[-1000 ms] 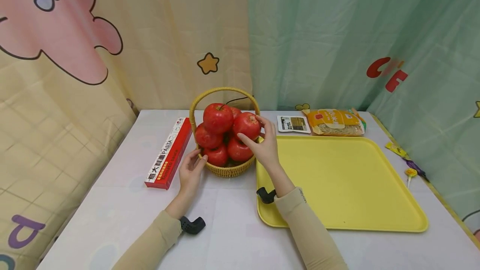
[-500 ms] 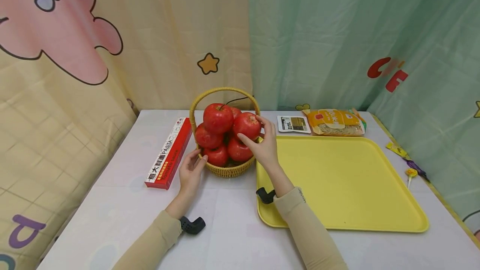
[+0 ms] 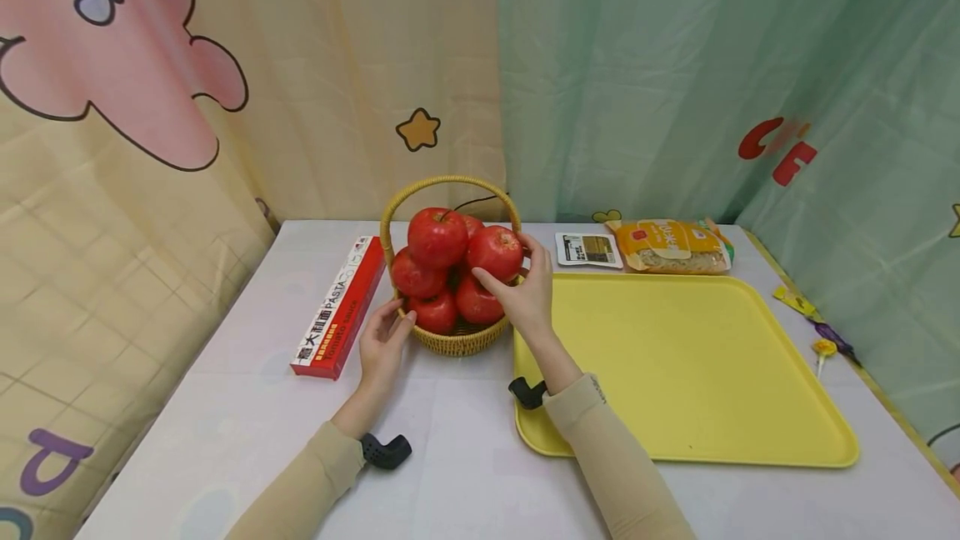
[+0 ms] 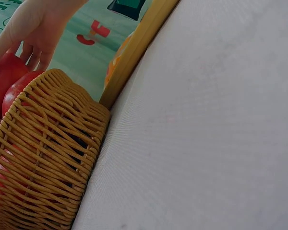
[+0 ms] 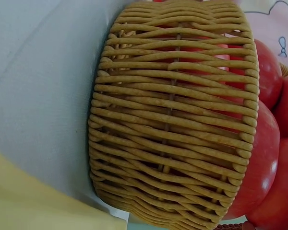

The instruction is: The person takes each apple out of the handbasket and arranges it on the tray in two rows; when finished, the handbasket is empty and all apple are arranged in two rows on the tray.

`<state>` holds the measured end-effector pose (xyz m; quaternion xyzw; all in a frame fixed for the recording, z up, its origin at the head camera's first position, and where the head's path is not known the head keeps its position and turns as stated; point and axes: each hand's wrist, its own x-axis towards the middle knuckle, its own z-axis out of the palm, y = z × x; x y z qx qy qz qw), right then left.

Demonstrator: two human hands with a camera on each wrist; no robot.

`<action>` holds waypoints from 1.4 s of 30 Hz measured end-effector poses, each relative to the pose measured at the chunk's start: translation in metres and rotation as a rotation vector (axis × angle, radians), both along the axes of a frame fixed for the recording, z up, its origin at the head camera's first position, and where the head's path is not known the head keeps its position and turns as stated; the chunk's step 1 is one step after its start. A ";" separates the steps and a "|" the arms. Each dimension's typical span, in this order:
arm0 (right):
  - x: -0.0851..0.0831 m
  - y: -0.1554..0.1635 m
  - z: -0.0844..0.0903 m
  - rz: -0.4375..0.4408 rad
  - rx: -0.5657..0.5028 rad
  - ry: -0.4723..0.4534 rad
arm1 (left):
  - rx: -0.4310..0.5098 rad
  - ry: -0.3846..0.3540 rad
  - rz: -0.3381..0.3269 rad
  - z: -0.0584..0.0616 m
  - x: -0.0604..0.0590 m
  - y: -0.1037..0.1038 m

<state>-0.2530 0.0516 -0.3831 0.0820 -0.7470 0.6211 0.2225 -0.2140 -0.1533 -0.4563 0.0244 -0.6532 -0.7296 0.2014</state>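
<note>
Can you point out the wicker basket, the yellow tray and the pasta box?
wicker basket (image 5: 170,115), right wrist view, woven side wall
yellow tray (image 3: 686,365), head view, bare middle
pasta box (image 3: 340,307), head view, upper face

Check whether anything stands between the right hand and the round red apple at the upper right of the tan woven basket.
Nothing visible does: the right hand is on the red apple, thumb below, fingers at its right. The arched tan wicker handle comes down by the fingers.

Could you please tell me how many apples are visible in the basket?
6 in the basket: top apple, back apple, upper-right apple, left apple, lower-left apple, lower-right apple; more may be hidden.
</note>
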 end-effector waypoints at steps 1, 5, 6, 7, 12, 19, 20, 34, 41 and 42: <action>0.000 0.000 0.000 -0.004 -0.008 0.004 | -0.001 -0.001 0.000 0.000 0.000 0.000; 0.001 -0.002 -0.001 -0.017 -0.028 0.019 | -0.009 -0.018 -0.001 0.001 0.001 0.000; 0.001 -0.002 -0.001 -0.020 -0.029 0.023 | -0.010 -0.022 -0.002 0.001 0.001 0.000; 0.001 -0.003 -0.002 -0.025 -0.027 0.025 | -0.009 -0.024 -0.003 0.001 0.001 0.000; 0.001 -0.003 -0.003 -0.037 -0.017 0.043 | -0.012 -0.027 -0.008 0.001 0.000 0.000; 0.002 0.000 -0.001 -0.051 -0.006 0.046 | 0.017 0.001 -0.012 0.008 0.003 0.002; 0.002 0.000 -0.001 -0.051 -0.006 0.046 | 0.017 -0.002 -0.014 0.011 0.006 0.003; 0.005 0.008 0.003 -0.038 0.014 -0.077 | 0.006 -0.010 -0.019 0.026 0.016 0.006; 0.006 0.015 0.006 -0.057 0.024 -0.059 | -0.004 -0.015 -0.016 0.027 0.017 0.007; 0.006 0.016 0.006 -0.059 0.029 -0.059 | -0.007 -0.013 -0.014 0.027 0.016 0.007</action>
